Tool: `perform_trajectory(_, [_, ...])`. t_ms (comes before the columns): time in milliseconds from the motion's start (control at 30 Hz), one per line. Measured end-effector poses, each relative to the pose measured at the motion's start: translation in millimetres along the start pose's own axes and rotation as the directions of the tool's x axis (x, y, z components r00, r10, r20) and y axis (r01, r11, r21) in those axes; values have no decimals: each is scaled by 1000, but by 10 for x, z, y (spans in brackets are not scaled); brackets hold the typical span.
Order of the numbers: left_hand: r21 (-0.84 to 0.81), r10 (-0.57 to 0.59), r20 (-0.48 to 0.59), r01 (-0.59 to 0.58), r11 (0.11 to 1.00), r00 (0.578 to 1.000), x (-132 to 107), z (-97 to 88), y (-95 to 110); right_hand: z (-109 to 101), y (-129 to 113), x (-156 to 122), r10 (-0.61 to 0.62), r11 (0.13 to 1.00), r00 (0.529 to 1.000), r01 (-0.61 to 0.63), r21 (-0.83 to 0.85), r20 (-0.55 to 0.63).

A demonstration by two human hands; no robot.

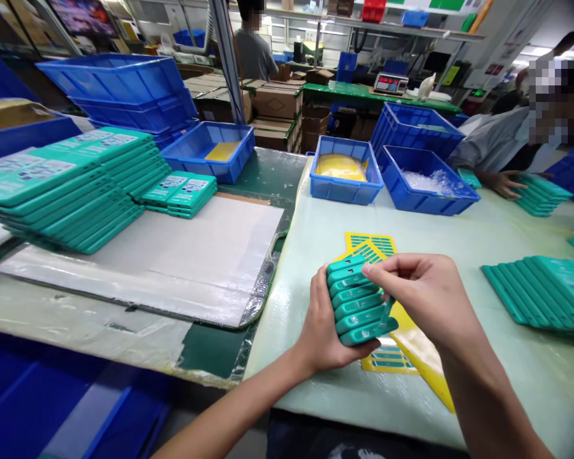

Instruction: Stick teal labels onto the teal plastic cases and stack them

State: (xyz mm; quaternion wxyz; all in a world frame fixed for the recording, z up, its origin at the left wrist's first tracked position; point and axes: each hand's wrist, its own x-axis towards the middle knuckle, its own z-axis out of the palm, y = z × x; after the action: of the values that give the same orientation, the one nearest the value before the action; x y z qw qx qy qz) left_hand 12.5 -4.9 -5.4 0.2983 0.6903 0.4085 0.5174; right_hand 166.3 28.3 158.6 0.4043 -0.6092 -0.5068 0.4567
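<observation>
My left hand (323,319) is wrapped round a stack of several green plastic cases (358,306), holding it tilted above the table with the narrow ends facing me. Small dark marks show on the upper cases. At the top right of the stack, my right hand (421,287) has thumb and index finger pinched together. Whatever lies between those fingertips is too small to make out. Below and behind the stack lie yellow sheets with green strips (370,245), partly hidden by my hands. A yellow sheet (425,357) extends under my right wrist.
Green case stacks (43,191) stand left on a white sheet (210,255); another row (540,290) lies right. Blue bins with yellow contents (347,191) and clear small pieces (430,201) stand behind. A co-worker's hand (504,185) touches green cases at far right.
</observation>
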Motion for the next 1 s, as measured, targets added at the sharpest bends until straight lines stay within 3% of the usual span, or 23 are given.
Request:
perform_trajectory(200, [13, 1, -7, -1, 1000, 1000, -1, 4, -3, 1, 15, 15, 20, 996, 1000, -20, -82, 5])
perform_trajectory(333, [18, -21, 9, 21, 1000, 1000, -1, 1, 5, 3, 71, 54, -116, 959, 993, 120, -255, 31])
perform_trajectory(400, [18, -26, 17, 26, 1000, 1000, -3, 1, 9, -3, 98, 72, -216, 895, 975, 219, -389, 52])
perform_trajectory(500, [19, -21, 16, 21, 1000, 1000, -6, 1, 14, -92, 96, 107, -332, 726, 937, 325, -605, 106])
perform_trajectory(567, [16, -30, 19, 30, 999, 999, -5, 0, 14, -232, 52, 148, -360, 674, 920, 370, -640, 152])
perform_trajectory(667, [26, -16, 15, 15, 1000, 1000, 0, -1, 6, -481, -46, 233, -324, 809, 919, 392, -438, 223])
perform_trajectory(767, [43, 28, 2, -28, 999, 1000, 5, -1, -4, -554, -99, 302, -256, 941, 944, 292, -169, 209])
perform_trajectory(867, [40, 25, 4, -25, 999, 1000, 6, -7, -2, -385, -71, 331, -219, 975, 973, 222, -25, 78])
perform_trajectory(1000, [74, 13, 10, -13, 997, 1000, 7, -22, 7, -142, -30, 337, -168, 986, 986, 168, 15, -12])
